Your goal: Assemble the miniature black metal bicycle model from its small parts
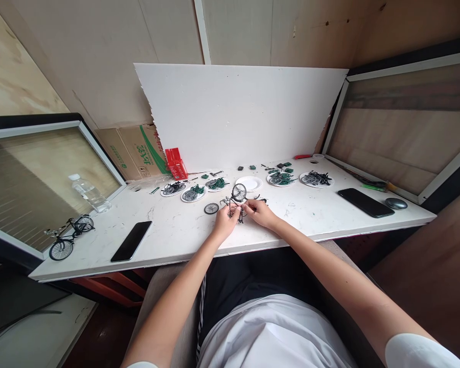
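Watching remotely, I judge the bike (237, 198) partly built: left hand (226, 221) and right hand (261, 212) pinch it in narrow grip over the tabletop (184, 230), one wheel (239, 192) seemingly fitted, the loose wheel (211, 208) remaining.

No words can be read for sure. The brown box (124, 151) has big green writing (144, 153) and some red writing (156, 136). The red packet (176, 164) has pale marks, too small to read.
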A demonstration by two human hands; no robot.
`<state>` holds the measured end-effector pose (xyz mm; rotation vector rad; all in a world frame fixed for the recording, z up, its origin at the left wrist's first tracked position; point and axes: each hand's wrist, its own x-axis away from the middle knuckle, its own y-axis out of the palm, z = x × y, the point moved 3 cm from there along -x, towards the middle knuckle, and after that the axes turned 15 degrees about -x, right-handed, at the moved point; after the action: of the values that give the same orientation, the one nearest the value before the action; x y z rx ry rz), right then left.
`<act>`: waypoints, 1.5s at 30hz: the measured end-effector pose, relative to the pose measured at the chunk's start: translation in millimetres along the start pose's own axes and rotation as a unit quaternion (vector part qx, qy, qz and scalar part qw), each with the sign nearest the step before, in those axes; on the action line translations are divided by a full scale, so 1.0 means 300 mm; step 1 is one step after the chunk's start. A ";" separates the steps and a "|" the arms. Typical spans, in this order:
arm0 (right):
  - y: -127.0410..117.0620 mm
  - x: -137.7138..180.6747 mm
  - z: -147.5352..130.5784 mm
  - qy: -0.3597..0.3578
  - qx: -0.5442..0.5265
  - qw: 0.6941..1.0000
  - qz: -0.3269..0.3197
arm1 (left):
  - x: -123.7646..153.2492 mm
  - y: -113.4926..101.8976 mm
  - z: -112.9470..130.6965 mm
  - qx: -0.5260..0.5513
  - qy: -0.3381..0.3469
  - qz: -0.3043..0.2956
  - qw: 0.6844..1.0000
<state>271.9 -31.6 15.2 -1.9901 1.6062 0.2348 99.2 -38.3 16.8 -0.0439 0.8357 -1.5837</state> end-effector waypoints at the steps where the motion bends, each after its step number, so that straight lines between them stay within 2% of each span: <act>1: 0.001 0.001 -0.003 0.000 0.004 1.000 0.001 | 0.000 -0.001 0.000 -0.001 0.000 0.003 1.000; 23: 0.007 0.004 -0.024 0.009 0.022 1.000 -0.012 | -0.011 -0.006 0.004 0.108 -0.064 0.011 0.992; 34: 0.008 0.005 -0.029 -0.002 0.011 1.000 -0.020 | -0.009 -0.023 0.017 0.138 -0.088 -0.011 0.987; 45: 0.006 0.007 -0.033 0.008 -0.005 0.999 -0.045 | -0.014 -0.018 0.019 0.214 -0.096 -0.056 0.971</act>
<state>268.7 -38.7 21.9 -2.0706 1.5247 0.1931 98.3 -37.7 25.8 0.0655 0.3341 -1.8043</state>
